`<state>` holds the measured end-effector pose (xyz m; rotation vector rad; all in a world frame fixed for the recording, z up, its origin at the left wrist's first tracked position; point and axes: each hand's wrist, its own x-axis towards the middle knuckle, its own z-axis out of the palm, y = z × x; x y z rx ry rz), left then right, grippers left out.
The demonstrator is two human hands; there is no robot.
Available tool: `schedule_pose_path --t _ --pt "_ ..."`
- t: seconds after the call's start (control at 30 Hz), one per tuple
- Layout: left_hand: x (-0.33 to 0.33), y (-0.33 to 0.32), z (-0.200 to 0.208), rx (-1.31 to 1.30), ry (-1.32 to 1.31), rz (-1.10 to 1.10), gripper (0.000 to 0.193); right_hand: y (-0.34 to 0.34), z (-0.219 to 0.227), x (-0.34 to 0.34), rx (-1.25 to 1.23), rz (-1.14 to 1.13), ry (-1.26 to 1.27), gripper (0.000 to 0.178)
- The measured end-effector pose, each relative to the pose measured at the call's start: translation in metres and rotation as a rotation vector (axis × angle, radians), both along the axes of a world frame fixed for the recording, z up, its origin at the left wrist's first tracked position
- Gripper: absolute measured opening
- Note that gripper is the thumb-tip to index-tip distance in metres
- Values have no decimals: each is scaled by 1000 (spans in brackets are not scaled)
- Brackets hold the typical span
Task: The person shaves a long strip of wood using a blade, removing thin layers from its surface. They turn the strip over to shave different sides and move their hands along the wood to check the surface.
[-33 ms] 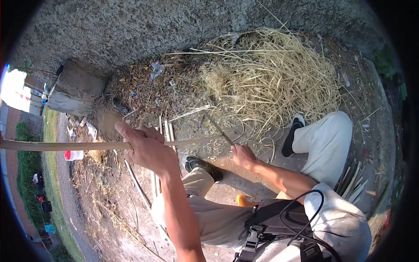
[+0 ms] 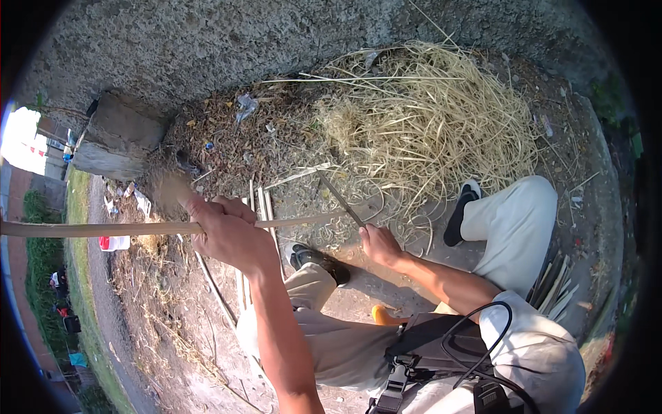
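A long, pale bamboo strip (image 2: pixel 103 230) runs across from the left edge of the head view. My left hand (image 2: pixel 231 234) is closed around its middle, with the thumb along the top. Beyond the fist the strip continues right and thins toward its end. In my right hand (image 2: pixel 381 246) is a narrow dark knife (image 2: pixel 339 197), its blade pointing up and left; the fist hides the handle. The blade crosses the right end of the strip; I cannot tell whether they touch.
A large heap of pale shavings (image 2: pixel 434 124) lies by the rough wall (image 2: pixel 276 48). Several slats (image 2: pixel 267 207) rest on the ground beside my left foot. More split pieces (image 2: pixel 555 286) lie right of my right leg. A concrete block (image 2: pixel 121 138) stands at far left.
My right hand and the knife have shifted slightly left and up. My left hand keeps its grip on the bamboo strip, nearly still.
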<state>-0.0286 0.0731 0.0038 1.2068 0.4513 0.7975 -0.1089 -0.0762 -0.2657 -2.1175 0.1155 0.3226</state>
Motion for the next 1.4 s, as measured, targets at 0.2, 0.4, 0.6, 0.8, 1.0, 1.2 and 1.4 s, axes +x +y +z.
schedule_pose_path --t 0.2,0.4,0.6,0.8,1.0,1.2,1.4 --pt "0 12 -6 -115 -179 -8 58 44 5 -3 272 10 -525 19" --pt "0 19 -14 -80 -288 18 65 0 -10 10 -46 36 64 21" --pt "1 17 -22 -63 -297 -45 68 28 24 8 231 71 -411 50" --pt "2 19 -19 -17 -182 123 68 13 1 -2 -22 142 -340 74" --pt "0 18 -18 -13 -273 -57 68 -10 3 1 57 73 118 68" --pt "-1 23 -23 -49 -306 -156 69 17 0 -8 114 225 -574 61" --pt "1 24 -22 -62 -322 -121 68 -14 0 1 -30 74 144 67"
